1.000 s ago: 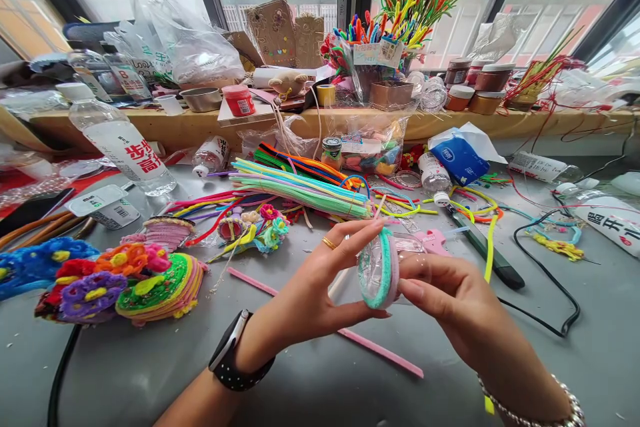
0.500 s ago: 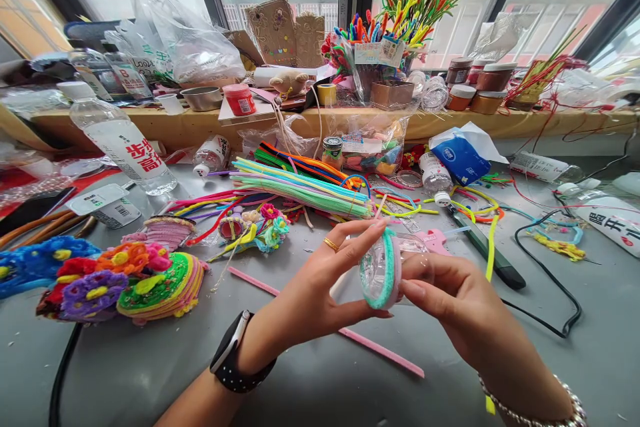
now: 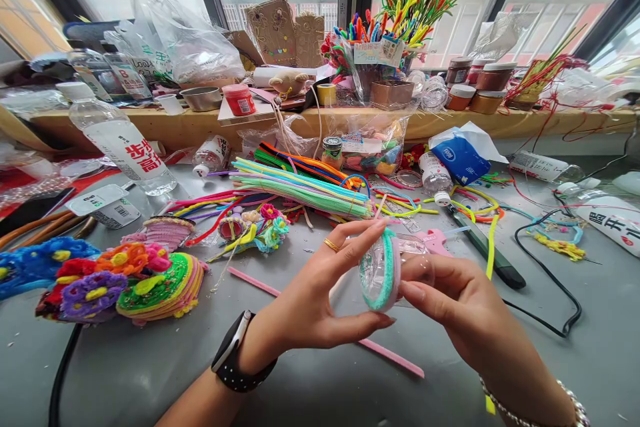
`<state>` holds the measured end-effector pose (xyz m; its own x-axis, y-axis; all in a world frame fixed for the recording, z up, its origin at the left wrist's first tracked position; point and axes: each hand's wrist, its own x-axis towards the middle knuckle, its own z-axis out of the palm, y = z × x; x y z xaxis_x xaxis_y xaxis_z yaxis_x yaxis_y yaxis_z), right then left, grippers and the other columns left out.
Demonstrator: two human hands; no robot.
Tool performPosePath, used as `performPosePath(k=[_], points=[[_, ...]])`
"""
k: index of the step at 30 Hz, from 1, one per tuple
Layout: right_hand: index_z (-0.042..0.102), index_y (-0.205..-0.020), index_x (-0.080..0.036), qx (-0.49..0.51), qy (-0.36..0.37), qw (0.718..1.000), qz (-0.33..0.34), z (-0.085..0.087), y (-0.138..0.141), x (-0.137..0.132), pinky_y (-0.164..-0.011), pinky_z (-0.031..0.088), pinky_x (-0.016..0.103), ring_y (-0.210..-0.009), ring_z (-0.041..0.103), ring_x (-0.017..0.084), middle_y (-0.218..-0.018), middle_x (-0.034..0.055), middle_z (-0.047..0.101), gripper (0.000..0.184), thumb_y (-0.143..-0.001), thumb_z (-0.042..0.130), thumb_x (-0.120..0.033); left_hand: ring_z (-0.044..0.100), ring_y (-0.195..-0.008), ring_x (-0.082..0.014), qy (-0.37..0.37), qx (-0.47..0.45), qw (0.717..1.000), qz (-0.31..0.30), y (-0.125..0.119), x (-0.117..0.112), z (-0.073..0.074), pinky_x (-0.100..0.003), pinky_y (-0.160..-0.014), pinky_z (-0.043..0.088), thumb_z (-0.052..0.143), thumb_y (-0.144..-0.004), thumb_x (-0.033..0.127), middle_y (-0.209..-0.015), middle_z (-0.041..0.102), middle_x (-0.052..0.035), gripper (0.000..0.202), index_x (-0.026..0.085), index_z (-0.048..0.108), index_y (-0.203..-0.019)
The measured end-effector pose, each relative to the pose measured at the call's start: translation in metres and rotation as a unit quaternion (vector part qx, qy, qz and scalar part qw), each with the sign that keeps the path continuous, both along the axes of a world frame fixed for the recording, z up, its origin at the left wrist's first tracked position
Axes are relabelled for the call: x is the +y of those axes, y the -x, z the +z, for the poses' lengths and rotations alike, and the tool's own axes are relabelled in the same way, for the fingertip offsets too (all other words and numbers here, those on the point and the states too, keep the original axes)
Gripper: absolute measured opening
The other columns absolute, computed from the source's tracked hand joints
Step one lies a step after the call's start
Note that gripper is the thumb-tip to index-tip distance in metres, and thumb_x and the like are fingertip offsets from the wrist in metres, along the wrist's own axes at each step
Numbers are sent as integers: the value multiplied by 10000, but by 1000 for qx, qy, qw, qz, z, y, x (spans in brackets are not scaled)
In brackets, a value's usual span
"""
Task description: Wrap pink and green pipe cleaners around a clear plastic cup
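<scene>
In the head view, the left hand [image 3: 313, 300] is spread wide, its fingertips at the top of a clear round plastic piece [image 3: 371, 272] and its thumb below the lower edge; whether that thumb presses on it, I cannot tell. The right hand [image 3: 463, 297] is nearly closed, thumb and bent fingers pinching the far side of the piece close to its rim. A teal fuzzy band [image 3: 387, 273] circles the rim, with a pale lilac band [image 3: 397, 267] right beside it. Among the containers, a clear bag [image 3: 373, 143] behind the bundle of fuzzy stems [image 3: 305, 188] holds soft coloured pieces, and a small glass jar [image 3: 332, 152] stands near it, its contents too small to make out. On the wooden ledge [image 3: 175, 125] are a metal bowl [image 3: 201, 99], a red jar [image 3: 239, 100] and several lidded jars [image 3: 493, 88]; a bunch of bright fuzzy stalks [image 3: 420, 7] rises from a wrapped holder. The plastic piece is held above the grey table [image 3: 165, 373], tilted on its side between both hands, its banded rim toward the left hand and its clear wall reaching into the right hand's fingers. A pink stem [image 3: 395, 360] lies on the table, partly hidden behind the left hand.
</scene>
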<state>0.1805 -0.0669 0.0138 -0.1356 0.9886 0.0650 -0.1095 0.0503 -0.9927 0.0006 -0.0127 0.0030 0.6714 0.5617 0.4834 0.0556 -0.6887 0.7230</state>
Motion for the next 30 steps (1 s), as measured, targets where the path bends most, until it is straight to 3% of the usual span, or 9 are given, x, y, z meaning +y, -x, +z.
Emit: performPosePath(k=[5,10,17,30], points=[[729,-732,-208,-16,-29,999,-9,6,2,-4,-719,512,279,-749,642,175,-778,38,717,128,-754,666,-318,384,-1262,-279,-67,-26,997,14,-3,1,-2,-433,-1017,402,673,-708,172,-1362,432,-90,835,328,253,-1412],[723,-756,-209,-45,-63,997,9,7,-2,-5,-685,507,257,-727,623,158,-769,34,711,129,-787,639,-303,380,-1282,-286,-121,-49,991,17,-4,2,-7,-418,-996,429,662,-709,136,-1404,340,-118,867,321,211,-1426],[715,-737,-204,-56,-68,996,8,8,-2,-4,-659,512,258,-708,614,161,-730,35,693,145,-786,635,-315,391,-1275,-290,-86,-50,995,25,-4,-1,-10,-452,-971,442,656,-710,132,-1437,363,-96,958,366,78,-1438],[713,-697,-213,-2,-15,1000,-9,7,1,-5,-681,509,245,-703,625,155,-742,22,702,123,-758,664,-308,434,-1245,-265,-32,-50,998,22,-5,-3,-8,-364,-937,473,676,-710,148,-1437,376,-87,959,359,90,-1438]])
